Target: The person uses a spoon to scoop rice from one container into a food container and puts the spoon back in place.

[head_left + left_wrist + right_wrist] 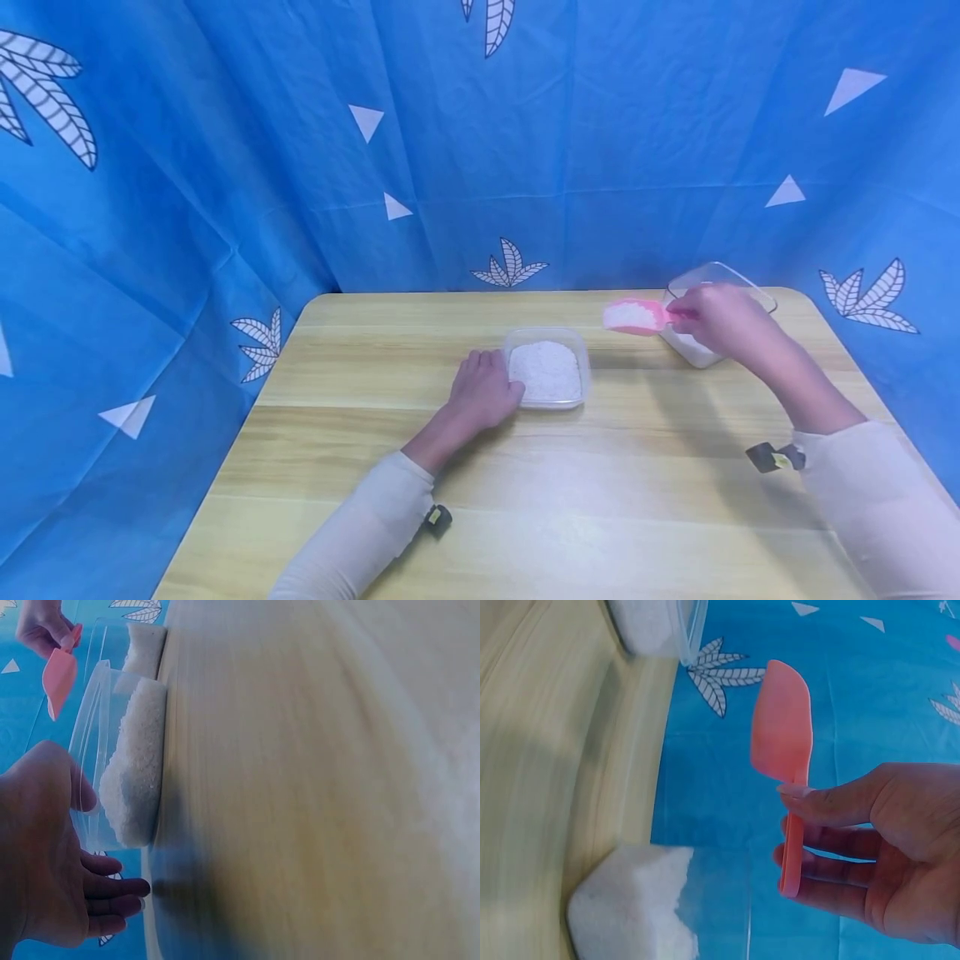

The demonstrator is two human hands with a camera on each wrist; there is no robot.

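My right hand (723,321) holds a pink scoop (637,317) by its handle, the bowl pointing left and loaded with white grains. In the right wrist view, thumb and fingers pinch the scoop's handle (791,859). Below that hand stands a taller clear container (699,354), partly hidden by it, with white grains inside. Left of the scoop is a low clear square container (549,404) holding a heap of white grains (546,371). My left hand (483,390) rests at its left side; in the left wrist view the thumb touches the wall and the fingers extend, fairly straight.
Both containers stand on a light wooden table (360,367), toward its back edge. A blue curtain (630,142) with white leaves and triangles hangs behind and at the sides. Dark wrist cameras (437,521) sit on both pale sleeves.
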